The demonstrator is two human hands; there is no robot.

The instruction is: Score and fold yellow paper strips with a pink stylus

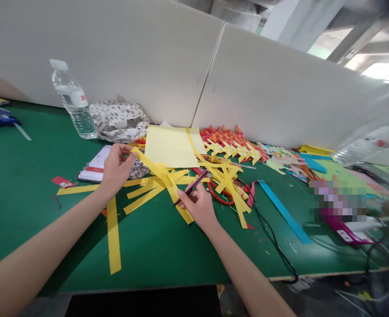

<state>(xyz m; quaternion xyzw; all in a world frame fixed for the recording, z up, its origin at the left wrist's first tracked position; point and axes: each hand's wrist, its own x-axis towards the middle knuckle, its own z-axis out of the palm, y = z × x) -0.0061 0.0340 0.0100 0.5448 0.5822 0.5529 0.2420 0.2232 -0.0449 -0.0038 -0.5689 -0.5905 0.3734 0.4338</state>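
Yellow paper strip [147, 162] slants over loose strips [144, 200] on the table [168, 259], far end pinched by the left hand [117, 165]; the right hand [199, 202] clasps a pen [199, 179]. A hard pull could crease it, a slipping pen could mark it.

Matt and smooth like paper in the yellow strips [163, 174] and pale sheet [168, 149], glossy on the pen [196, 183]. Clear, shiny and ridged like plastic in the capped bottle [73, 103], crinkled like cloth in the patterned bag [118, 115]. Smooth with a dull sheen across the green bench [168, 264], flat and matt over the partition [131, 66].
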